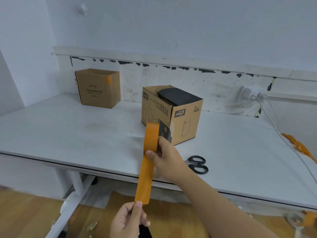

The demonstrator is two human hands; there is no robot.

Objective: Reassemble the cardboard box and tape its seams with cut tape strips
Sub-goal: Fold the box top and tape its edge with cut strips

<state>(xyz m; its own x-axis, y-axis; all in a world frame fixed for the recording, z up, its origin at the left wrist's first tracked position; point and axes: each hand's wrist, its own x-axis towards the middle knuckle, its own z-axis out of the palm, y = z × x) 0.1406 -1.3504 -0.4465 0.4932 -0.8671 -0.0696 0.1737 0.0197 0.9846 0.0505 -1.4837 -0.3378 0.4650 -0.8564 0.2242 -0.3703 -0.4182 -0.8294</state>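
Observation:
My right hand [167, 157] grips an orange tape roll [151, 136] held on edge above the table's front edge. A long strip of orange tape [145, 177] runs down from the roll to my left hand [127, 220], which pinches the strip's free end between thumb and fingers. Behind the roll stands a printed glassware cardboard box [185, 117] with its top open and a dark object inside. A second, plain cardboard box [98, 88] with an orange tape patch on its corner stands open-topped at the back left. Black-handled scissors [197, 164] lie on the table just right of my right wrist.
The white table [68, 127] stands against the wall. A white cable [281, 138] runs from a wall socket across the table's right side. Crumpled orange tape [299, 146] lies at the right edge. Another tape roll [301, 220] sits low at the right, above the wooden floor.

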